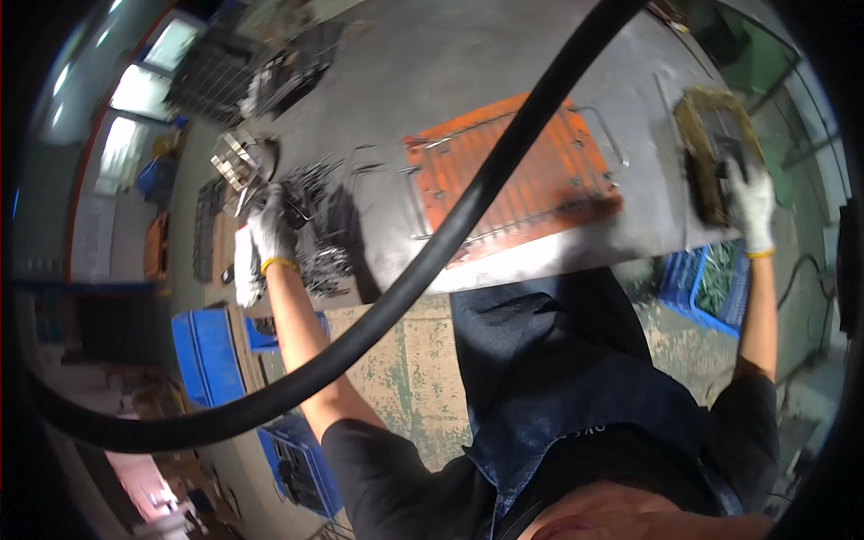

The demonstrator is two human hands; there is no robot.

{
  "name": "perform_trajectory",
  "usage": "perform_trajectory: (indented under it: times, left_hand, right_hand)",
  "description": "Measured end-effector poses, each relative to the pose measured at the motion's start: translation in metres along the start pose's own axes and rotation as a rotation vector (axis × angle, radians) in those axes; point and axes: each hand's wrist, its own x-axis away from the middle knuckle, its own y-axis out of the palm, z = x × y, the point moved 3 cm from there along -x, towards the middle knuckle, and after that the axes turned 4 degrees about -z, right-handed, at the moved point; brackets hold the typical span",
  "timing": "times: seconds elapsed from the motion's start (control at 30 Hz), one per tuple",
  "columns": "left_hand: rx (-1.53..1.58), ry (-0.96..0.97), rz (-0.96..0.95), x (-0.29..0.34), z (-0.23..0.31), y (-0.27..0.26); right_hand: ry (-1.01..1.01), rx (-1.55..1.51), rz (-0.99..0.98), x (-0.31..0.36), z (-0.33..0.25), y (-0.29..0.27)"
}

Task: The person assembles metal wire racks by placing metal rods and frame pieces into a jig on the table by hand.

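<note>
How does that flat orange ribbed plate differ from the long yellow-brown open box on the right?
The flat orange ribbed plate is broad and low, whereas the long yellow-brown open box is narrow with raised walls. The plate has no hand on it; the white-gloved right hand is at the box. Both look roughly rectangular.

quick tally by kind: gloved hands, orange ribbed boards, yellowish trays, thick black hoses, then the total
Gloved hands: 2, left hand and right hand
Orange ribbed board: 1
Yellowish tray: 1
Thick black hose: 1
Total: 5
</note>
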Motion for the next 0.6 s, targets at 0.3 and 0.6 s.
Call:
perform_trajectory:
  times: [0.3,0.6]
  left_hand:
    - [0.556,-0.439,-0.716,0.181,0.025,0.297]
    - [-0.207,-0.23,-0.821,0.168,-0.013,0.359]
  right_hand:
    - [-0.191,-1.052,-0.384,0.075,-0.198,0.085]
    - [0.177,-0.821,-0.407,0.066,-0.175,0.088]
